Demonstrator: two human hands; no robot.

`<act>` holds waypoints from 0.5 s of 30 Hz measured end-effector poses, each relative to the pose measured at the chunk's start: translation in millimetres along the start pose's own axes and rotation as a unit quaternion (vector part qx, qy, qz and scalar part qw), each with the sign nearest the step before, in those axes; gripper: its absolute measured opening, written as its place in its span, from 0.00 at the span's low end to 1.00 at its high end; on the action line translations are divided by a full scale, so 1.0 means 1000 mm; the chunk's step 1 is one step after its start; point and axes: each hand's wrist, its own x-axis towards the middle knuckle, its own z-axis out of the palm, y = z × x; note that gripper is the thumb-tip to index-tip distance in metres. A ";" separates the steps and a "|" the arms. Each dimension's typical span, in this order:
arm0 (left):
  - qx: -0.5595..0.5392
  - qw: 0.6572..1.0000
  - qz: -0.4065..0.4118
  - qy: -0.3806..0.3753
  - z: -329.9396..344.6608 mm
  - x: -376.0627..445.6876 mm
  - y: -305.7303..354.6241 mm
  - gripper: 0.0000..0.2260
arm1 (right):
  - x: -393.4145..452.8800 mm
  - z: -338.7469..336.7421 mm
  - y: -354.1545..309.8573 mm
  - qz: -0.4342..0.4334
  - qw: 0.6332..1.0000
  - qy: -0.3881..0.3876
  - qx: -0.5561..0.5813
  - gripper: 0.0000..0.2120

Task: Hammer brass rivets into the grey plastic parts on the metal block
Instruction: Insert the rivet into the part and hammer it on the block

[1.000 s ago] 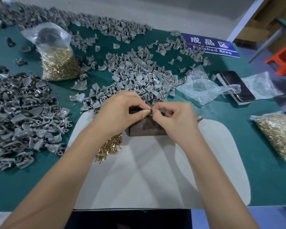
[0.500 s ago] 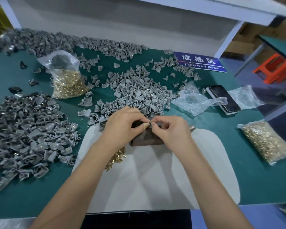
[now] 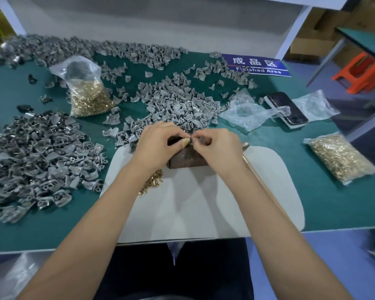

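Two rivet bags, one metal block, left hand and right hand meeting above it, fingertips pinching one small grey part.

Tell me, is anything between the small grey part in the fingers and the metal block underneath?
Nothing visible. Both hands, left and right, pinch the small grey plastic part directly over the dark rectangular metal block; the block's top is mostly hidden behind them.

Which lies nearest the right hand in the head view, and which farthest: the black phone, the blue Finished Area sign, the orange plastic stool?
From the right hand:
1. Black phone, on the green table, ahead and to the right.
2. Blue Finished Area sign, at the table's far edge.
3. Orange plastic stool, on the floor beyond the table, far right.
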 end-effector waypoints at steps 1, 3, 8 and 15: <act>0.004 1.000 0.000 0.001 0.000 0.000 0.000 0.04 | -0.005 0.002 0.000 -0.007 1.000 0.016 -0.003 0.06; 0.006 1.000 -0.002 0.001 0.000 0.000 0.000 0.05 | -0.014 0.005 0.002 -0.024 0.999 0.039 0.005 0.08; 0.007 1.000 -0.018 -0.006 -0.001 0.000 0.003 0.04 | -0.031 -0.012 0.018 -0.023 0.995 0.098 0.017 0.12; 0.043 0.999 -0.029 -0.012 -0.003 0.000 0.007 0.05 | -0.075 -0.040 0.062 0.156 0.972 0.083 -0.156 0.16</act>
